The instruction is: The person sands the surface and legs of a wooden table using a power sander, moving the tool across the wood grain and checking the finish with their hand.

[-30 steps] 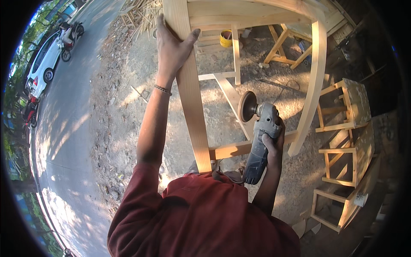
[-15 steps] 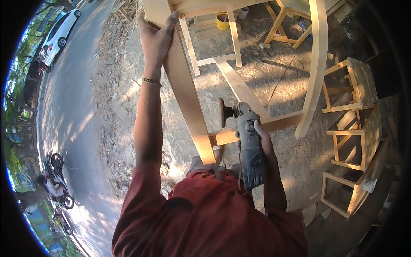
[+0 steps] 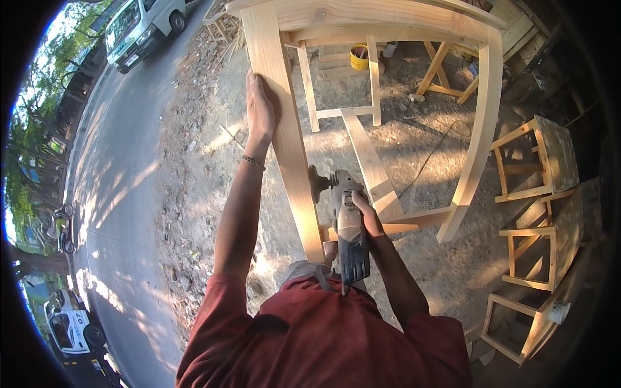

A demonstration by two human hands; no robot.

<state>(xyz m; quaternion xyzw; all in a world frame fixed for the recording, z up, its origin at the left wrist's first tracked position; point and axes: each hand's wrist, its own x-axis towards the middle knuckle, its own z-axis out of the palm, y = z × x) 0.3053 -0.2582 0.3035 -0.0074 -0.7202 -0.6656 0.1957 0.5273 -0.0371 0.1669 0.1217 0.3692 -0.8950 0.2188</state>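
While the right hand (image 3: 370, 218) grips a grinder (image 3: 353, 250), left hand (image 3: 260, 111) lies flat.
Wooden beam (image 3: 286, 126): disc (image 3: 315, 185) at three o'clock, palm (image 3: 261, 121) at nine.

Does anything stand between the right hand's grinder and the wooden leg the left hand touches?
Nothing visible: the grinder has its disc close against the wooden leg; the left hand lies farther along the leg.
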